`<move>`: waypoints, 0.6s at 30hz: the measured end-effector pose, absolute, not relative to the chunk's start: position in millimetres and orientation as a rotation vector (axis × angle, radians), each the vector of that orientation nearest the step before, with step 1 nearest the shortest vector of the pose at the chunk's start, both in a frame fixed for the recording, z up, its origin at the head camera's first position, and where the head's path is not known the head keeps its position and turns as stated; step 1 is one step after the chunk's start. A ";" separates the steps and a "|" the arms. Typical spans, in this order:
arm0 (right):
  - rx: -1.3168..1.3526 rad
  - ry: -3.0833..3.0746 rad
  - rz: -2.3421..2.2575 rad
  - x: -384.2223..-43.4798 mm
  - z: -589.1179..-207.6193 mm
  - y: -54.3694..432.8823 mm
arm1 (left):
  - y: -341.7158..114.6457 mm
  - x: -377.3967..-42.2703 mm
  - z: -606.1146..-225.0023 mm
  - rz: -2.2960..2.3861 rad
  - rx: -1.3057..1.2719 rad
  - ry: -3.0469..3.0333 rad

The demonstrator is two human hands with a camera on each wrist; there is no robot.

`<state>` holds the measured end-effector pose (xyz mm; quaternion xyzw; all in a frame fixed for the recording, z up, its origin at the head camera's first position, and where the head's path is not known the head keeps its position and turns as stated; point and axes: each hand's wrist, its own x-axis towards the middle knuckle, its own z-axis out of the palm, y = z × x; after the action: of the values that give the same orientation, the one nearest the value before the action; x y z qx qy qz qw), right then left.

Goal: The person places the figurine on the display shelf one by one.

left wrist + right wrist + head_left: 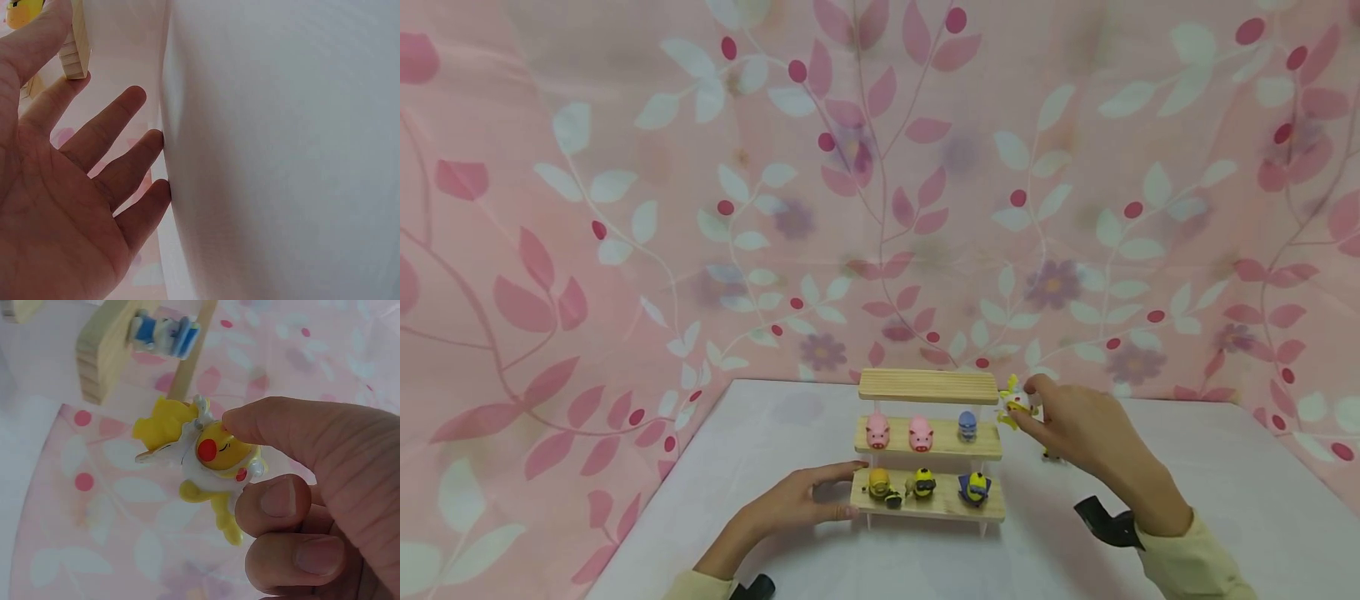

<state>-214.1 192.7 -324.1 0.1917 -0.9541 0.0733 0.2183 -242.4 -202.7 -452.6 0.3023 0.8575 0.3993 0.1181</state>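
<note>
A three-tier wooden display shelf (928,387) stands on the table. My left hand (793,502) holds the left end of its lowest board, thumb and index finger on the wood (76,53), other fingers spread. To the right of the top board, my right hand (1086,425) pinches a yellow-and-white toy figurine (215,456) with a red cheek, off the table. On the middle board stand two pink pig figurines (877,432) and a blue-and-white figurine (967,427). The lowest board bears several yellow-and-black figurines (923,483).
Partly hidden behind my right hand, another small figurine (1051,456) is on the white tabletop (797,417). A pink floral cloth (880,208) hangs behind the table.
</note>
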 end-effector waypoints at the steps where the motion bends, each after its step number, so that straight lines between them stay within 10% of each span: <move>1: 0.532 -2.644 0.208 -213.8 -322.0 191.1 | -202.7 -242.4 -452.7 1.165 0.881 2.509; 18: 0.673 -2.611 0.206 -239.7 -291.6 137.3 | -203.4 -244.8 -456.5 1.149 0.900 2.520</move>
<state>-239.7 137.3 -291.6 0.2429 -0.9425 0.0743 0.2172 -244.8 -203.4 -456.5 0.3071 0.8595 0.3921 0.1145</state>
